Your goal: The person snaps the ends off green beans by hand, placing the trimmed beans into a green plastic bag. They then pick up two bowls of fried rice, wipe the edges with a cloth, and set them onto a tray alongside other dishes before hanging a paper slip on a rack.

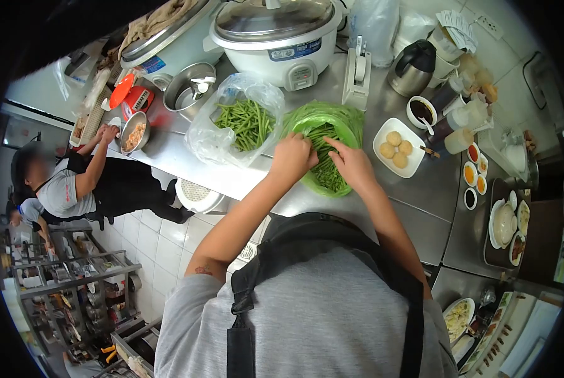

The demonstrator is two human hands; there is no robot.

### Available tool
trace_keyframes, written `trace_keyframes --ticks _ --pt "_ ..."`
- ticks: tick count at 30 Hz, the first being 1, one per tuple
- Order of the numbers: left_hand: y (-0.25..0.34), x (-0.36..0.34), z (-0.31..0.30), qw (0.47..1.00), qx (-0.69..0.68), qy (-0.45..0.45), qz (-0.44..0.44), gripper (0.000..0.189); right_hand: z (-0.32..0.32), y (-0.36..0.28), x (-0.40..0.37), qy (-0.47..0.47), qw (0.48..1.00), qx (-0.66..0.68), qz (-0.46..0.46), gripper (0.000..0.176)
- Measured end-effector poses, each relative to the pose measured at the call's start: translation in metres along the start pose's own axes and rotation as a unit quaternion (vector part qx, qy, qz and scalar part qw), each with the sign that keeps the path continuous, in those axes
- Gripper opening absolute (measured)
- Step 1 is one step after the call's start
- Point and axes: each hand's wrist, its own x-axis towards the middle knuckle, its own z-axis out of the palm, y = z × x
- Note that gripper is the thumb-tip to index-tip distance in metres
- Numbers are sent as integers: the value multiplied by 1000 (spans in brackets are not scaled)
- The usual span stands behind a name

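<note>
A green plastic bag [355, 116] lies spread open on the steel counter, with long green beans [333, 175] inside it. At its left side is my left hand [292, 157], its fingers curled in over the beans; what they hold, if anything, is hidden. My right hand [353, 167] reaches in from the right with the index finger stretched out onto the beans and nothing visible in its grip. To the left, a clear plastic bag [201, 140] holds a heap of cut green beans [245, 124].
Behind the bags stand a white rice cooker [272, 60] and a metal bowl [182, 88]. On the right are a square plate [399, 165] with several round balls, a dark sauce bowl [420, 113] and a steel jug [413, 67]. A co-worker [74, 183] stands at the counter's left.
</note>
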Motion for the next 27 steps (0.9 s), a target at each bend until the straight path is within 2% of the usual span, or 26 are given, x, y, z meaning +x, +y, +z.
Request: trace_keyframes --ticks 2,5,8,9,14,15,18,21,24,27 --pt "5 -15 -21 999 -50 9 -16 14 6 11 -6 30 998 -13 -54 29" --pt "5 -37 -47 996 -83 14 -27 13 -12 -15 -16 -21 999 -42 0 24" --pt "2 -47 -66 995 -91 -4 -44 13 1 -6 -22 22 997 24 -77 21" --pt "1 -50 -68 993 -105 -7 -56 12 1 -8 -24 -3 998 23 -56 21" --pt "-8 -49 -68 996 -76 46 9 12 -12 -26 -35 -125 991 2 51 29" --pt "-8 -48 -70 996 -68 57 22 13 -10 -25 -37 -121 990 41 51 30" --pt "0 -47 -73 991 -107 0 78 14 -6 -24 -43 -110 985 124 41 30" --pt "5 -52 -64 986 -152 -3 60 15 -6 -29 -48 -105 984 141 7 30" --pt "1 -52 -71 990 -135 -35 20 15 -8 -30 -55 -113 981 156 -20 28" --pt "-1 -54 -70 990 -133 -31 36 16 -12 -34 -58 -124 976 176 -21 27"
